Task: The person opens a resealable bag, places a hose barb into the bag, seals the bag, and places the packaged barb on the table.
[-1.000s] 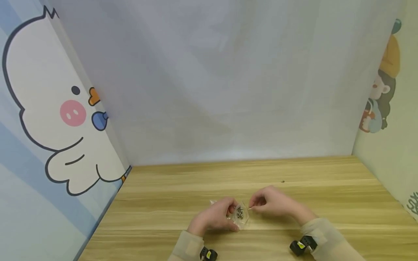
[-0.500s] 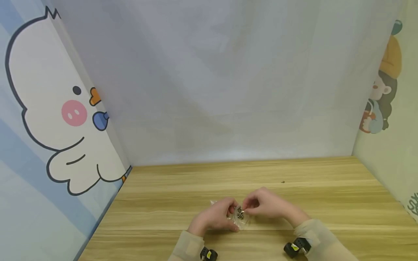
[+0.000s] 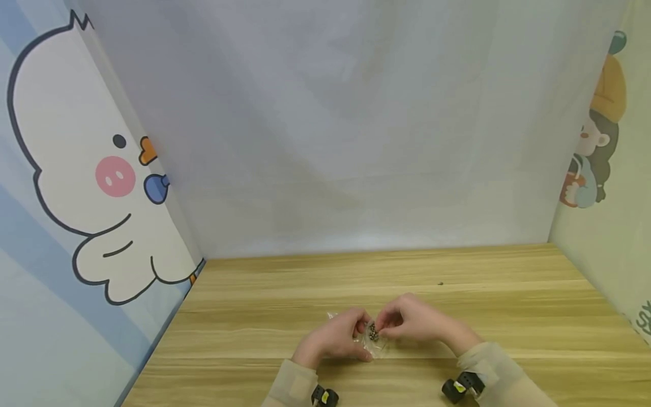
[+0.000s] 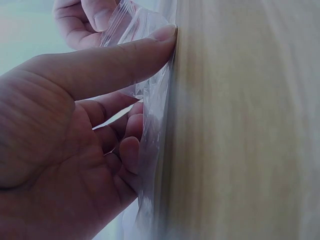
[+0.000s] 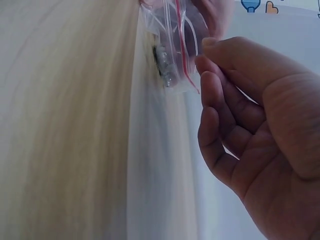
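Observation:
A clear zip bag (image 3: 375,349) lies between the hands, with several small shiny metal pieces (image 3: 373,333) inside; their exact kind is too small to tell. Its red seal line shows in the right wrist view. The left hand (image 3: 339,337) holds the bag from the left, thumb along its near side and other fingers curled behind the plastic. Thumb and forefinger of the right hand (image 3: 414,320) pinch together at the bag's mouth. In the right wrist view, the bag's edge (image 5: 192,82) meets those fingertips. Whether a small piece is between them is hidden.
One small dark metal piece (image 3: 440,283) lies alone on the wooden table (image 3: 264,282), beyond the right hand. A pale curtain (image 3: 356,141) hangs behind the table. Printed cartoon panels stand at the left and right sides.
The right hand has moved left to the bag's mouth, with a tiny light glint at its fingertips earlier. The left hand and the lone metal piece have stayed in place.

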Action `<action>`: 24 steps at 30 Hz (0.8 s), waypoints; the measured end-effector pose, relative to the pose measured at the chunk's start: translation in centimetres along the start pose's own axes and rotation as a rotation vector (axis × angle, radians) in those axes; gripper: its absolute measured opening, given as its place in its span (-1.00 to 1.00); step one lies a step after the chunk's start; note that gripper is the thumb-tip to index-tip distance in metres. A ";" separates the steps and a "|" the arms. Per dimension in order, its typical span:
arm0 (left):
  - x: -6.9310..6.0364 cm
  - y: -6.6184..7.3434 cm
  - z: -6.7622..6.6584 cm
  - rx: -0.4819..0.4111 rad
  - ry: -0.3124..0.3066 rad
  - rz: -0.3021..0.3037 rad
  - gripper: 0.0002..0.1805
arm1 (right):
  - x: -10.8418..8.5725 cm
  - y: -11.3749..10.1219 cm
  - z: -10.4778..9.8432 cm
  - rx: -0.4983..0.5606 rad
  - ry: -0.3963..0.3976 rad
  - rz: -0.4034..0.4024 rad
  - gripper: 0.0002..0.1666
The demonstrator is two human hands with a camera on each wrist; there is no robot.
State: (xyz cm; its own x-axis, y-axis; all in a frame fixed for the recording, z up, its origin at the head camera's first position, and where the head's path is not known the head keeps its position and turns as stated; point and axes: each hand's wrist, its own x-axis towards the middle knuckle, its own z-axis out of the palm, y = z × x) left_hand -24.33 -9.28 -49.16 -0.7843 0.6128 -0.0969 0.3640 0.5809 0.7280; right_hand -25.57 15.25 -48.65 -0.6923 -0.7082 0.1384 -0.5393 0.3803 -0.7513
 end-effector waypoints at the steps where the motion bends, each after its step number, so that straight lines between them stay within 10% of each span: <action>1: 0.0 0.0 0.0 0.001 0.002 0.000 -0.41 | 0.0 0.0 0.0 -0.003 0.002 0.000 -0.91; 24: 0.0 0.0 -0.1 -0.004 0.006 0.010 -0.41 | -1.3 1.6 -2.3 0.032 0.059 0.059 -0.91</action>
State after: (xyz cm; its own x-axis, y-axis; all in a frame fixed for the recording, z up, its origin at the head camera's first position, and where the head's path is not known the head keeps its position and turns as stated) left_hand -24.37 -9.31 -49.14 -0.7836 0.6152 -0.0860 0.3695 0.5730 0.7315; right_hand -26.58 18.16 -48.54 -0.7499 -0.6485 0.1309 -0.4822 0.4003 -0.7793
